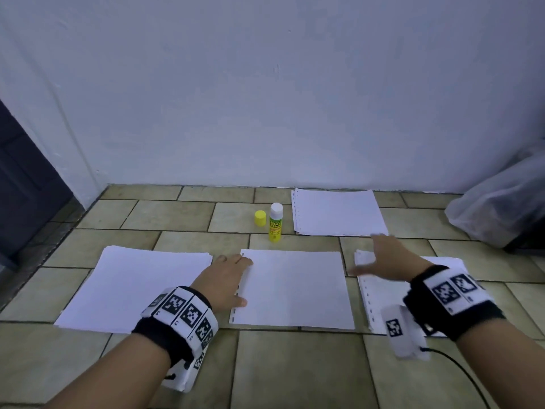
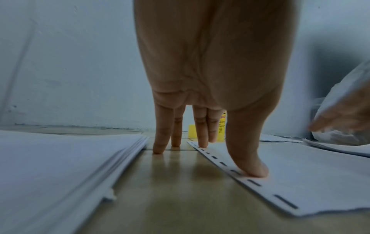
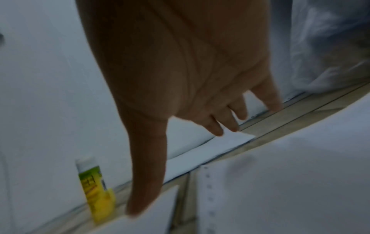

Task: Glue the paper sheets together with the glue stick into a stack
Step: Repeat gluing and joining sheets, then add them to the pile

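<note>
A single white sheet (image 1: 295, 290) with a punched left edge lies in the middle of the tiled floor. My left hand (image 1: 227, 276) rests on that edge with straight fingers, the thumb (image 2: 250, 166) pressing the punched strip (image 2: 240, 172). My right hand (image 1: 383, 258) hovers open, fingers spread, over the right-hand paper pile (image 1: 413, 305). A thick stack (image 1: 132, 284) lies at the left and another pile (image 1: 336, 212) at the back. The uncapped yellow glue stick (image 1: 275, 222) stands upright behind the middle sheet, its yellow cap (image 1: 260, 218) beside it.
A white wall (image 1: 265, 98) closes the back of the floor. A clear plastic bag (image 1: 501, 202) bulges at the far right. A dark door (image 1: 23, 187) is at the left. A black cable (image 1: 460, 370) trails from my right wristband.
</note>
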{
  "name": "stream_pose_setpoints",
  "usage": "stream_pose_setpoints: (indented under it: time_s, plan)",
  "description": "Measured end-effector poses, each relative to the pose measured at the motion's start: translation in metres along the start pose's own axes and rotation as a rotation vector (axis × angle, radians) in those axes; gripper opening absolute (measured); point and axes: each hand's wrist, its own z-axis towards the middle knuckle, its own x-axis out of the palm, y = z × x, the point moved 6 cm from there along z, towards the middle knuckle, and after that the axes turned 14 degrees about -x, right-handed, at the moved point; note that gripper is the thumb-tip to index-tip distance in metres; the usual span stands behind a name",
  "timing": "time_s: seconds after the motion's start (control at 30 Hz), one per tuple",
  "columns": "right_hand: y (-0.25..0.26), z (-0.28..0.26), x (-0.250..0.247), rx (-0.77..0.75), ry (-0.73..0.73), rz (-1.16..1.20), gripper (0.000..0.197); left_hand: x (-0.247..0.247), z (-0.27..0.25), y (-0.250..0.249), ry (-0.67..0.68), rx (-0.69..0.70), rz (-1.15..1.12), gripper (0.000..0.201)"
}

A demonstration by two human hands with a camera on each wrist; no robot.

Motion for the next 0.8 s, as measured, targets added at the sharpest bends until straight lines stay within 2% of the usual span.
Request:
stream_pose_setpoints:
  time_s: [0.07,0.1,0.17,0.23,0.4,0.53,0.8]
  plan:
    - [-0.026,-0.015,0.02,0.101,0.169,-0.102,0.125,0.001,-0.001,0.001,0.007,0.007,0.006,0.073]
    - [-0.035,-0.023,0.027,0.135,0.205,-0.108,0.13,0.002,-0.002,0.001,0.011,0.013,0.007,0.071]
    - [-0.045,-0.033,0.036,0.156,0.207,-0.072,0.133,0.004,-0.005,0.0,0.022,0.026,0.005,0.07]
    - [-0.045,-0.038,0.034,0.125,0.145,-0.012,0.13,0.006,-0.008,-0.001,0.035,0.035,-0.009,0.071]
    - [-0.038,-0.044,0.021,0.054,0.062,0.011,0.09,0.008,-0.011,0.001,0.038,0.055,-0.037,0.069]
    - [-0.036,-0.052,0.01,0.044,0.011,0.098,0.066,0.011,-0.014,0.004,0.023,0.063,-0.066,0.069]
    - [-0.016,-0.064,-0.011,0.053,-0.097,0.257,0.053,0.013,-0.016,0.003,0.025,0.065,-0.082,0.071]
